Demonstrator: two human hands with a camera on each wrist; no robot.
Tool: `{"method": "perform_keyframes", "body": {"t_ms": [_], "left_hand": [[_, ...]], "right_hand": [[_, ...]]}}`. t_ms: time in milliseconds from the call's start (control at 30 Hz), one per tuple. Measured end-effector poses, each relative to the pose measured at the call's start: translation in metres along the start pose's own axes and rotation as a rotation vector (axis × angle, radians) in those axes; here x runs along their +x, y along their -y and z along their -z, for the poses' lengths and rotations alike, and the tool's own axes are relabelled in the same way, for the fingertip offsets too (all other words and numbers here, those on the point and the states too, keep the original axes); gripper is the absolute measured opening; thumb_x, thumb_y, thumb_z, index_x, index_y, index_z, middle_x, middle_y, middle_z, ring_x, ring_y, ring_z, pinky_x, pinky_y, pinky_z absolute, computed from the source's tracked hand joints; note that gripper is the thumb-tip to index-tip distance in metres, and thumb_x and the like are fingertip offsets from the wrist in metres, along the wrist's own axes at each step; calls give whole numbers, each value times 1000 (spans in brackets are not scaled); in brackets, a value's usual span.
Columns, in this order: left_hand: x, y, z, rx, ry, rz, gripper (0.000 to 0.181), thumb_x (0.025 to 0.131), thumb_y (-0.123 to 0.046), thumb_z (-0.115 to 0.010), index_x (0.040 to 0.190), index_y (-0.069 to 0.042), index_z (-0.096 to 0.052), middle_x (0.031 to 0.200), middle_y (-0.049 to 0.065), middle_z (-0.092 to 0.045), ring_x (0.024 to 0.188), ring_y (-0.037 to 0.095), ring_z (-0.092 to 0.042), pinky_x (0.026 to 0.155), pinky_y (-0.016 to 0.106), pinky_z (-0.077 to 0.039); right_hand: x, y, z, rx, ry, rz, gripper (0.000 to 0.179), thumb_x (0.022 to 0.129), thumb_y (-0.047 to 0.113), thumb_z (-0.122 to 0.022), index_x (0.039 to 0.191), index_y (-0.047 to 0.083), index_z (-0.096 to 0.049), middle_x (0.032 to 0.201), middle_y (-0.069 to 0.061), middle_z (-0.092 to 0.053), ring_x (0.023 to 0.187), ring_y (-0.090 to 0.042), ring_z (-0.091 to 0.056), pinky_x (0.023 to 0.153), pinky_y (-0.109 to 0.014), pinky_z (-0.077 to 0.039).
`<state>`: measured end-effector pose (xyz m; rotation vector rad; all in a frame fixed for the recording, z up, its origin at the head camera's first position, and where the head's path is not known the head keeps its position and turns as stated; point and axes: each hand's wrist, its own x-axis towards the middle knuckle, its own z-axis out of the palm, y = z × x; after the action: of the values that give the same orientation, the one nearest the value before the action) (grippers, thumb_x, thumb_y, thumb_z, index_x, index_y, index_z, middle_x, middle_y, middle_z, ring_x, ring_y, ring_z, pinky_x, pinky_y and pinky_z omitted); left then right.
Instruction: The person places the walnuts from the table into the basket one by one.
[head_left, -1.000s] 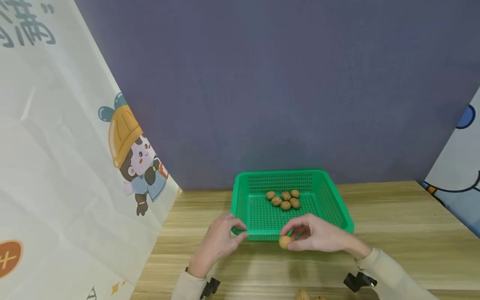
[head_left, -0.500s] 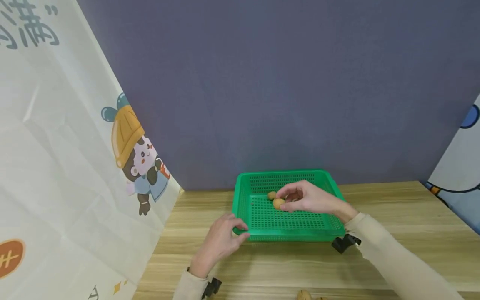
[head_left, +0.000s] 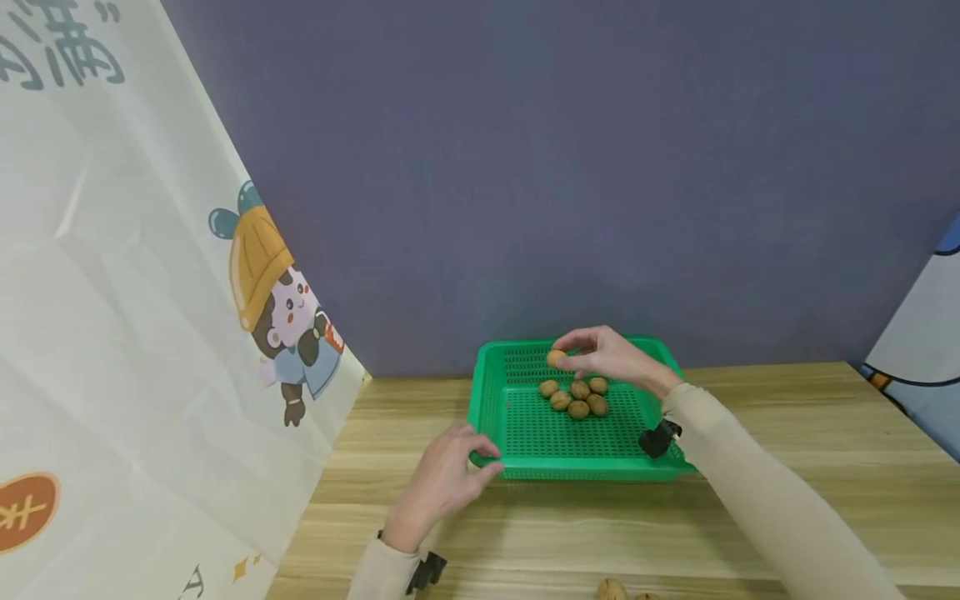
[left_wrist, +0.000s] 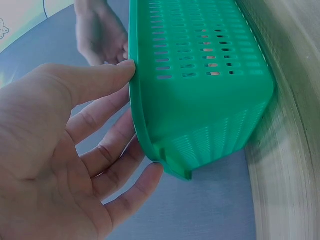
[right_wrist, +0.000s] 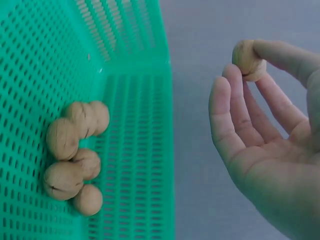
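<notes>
A green plastic basket (head_left: 540, 468) with slotted walls stands on the table, several walnuts (head_left: 578, 409) clustered on its floor. My left hand (head_left: 447, 479) pinches the basket's near left corner by the rim. The left wrist view has the thumb (left_wrist: 102, 80) on one side of that rim and the other fingers behind it. Over the back part of the basket, my right hand (head_left: 611, 358) holds one walnut (right_wrist: 248, 61) between thumb and fingertips, above the other nuts. The right wrist view has this walnut apart from the basket's wall (right_wrist: 167, 100).
More walnuts (head_left: 612, 589) lie on the wooden table (head_left: 795, 467) at the bottom edge of the head view. A dark grey-blue panel (head_left: 562, 183) rises right behind the basket. A white printed sheet (head_left: 135, 317) borders the left side.
My right hand has carried its walnut from the basket's near edge, over the clustered nuts, to the back part and upward. The left hand keeps its grip on the corner.
</notes>
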<state>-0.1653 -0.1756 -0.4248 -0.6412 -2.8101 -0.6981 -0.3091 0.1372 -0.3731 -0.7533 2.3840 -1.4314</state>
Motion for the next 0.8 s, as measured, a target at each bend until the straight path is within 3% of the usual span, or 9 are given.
{"method": "perform_keyframes", "body": {"t_ms": [300,467,567,667,800], "left_hand": [[0,0,0,-6,-3,-1,13,93,-32,-82,100,-21,-82,95,-10,-68,92,7,-61,82,27,-53],[5,-1,-2,-8,1,16,13,94,-32,-82,101,-22,-81,96,-10,-69,93,8,-61,83,28,-54],[8,-2,-3,-6,1,23,12,94,-32,-82,101,-22,-81,96,-10,-69,93,7,-61,83,28,-54],[10,-3,-4,-3,0,29,11,94,-32,-82,100,-22,-81,96,-10,-69,92,7,-61,83,27,-54],[12,-4,-5,-2,0,37,11,94,-32,-82,101,-23,-81,96,-10,-68,93,7,-61,83,28,-53]], "right_hand": [[22,-31,-2,-36,-44,-112,49,104,38,-69,142,7,-63,150,-21,-59,129,-41,-63,102,-58,-58],[32,-49,-1,-102,-64,-165,49,105,40,-67,139,5,-65,150,-22,-59,138,-44,-54,111,-64,-49],[37,-65,-1,-173,-70,-179,46,105,38,-69,135,3,-67,143,-23,-64,135,-44,-57,111,-62,-49],[42,-82,-1,-238,-55,-187,43,104,34,-70,131,1,-69,134,-23,-69,125,-42,-63,103,-58,-55],[46,-94,-2,-262,-46,-196,38,103,28,-71,130,0,-70,129,-22,-72,120,-40,-66,99,-56,-57]]}}
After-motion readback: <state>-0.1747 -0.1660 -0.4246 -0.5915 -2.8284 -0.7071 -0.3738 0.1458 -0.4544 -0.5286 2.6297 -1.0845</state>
